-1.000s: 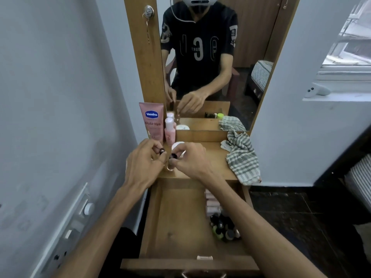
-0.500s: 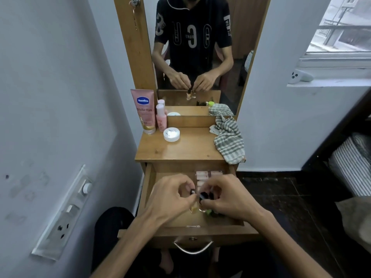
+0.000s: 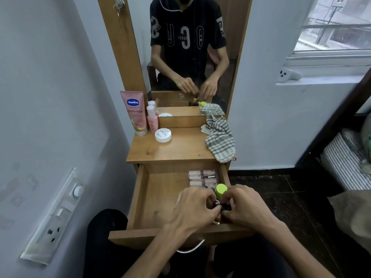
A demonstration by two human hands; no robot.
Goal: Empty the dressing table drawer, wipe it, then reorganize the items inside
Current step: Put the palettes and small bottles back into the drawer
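Wooden drawer (image 3: pixel 158 197) stands open; left hand (image 3: pixel 192 209) and right hand (image 3: pixel 244 207) pinch small dark-capped bottles (image 3: pixel 218 206) at its front-right corner, apparently for grouping.

A bedroom corner in a home. A narrow wooden dressing table (image 3: pixel 170 151) with a tall mirror (image 3: pixel 190 57) stands against a pale wall, toiletries such as a pink lotion tube (image 3: pixel 134 112) at its far left. A striped mattress (image 3: pixel 345 163) lies at right, below a window (image 3: pixel 337 23); a wall socket panel (image 3: pixel 54 217) sits near left.
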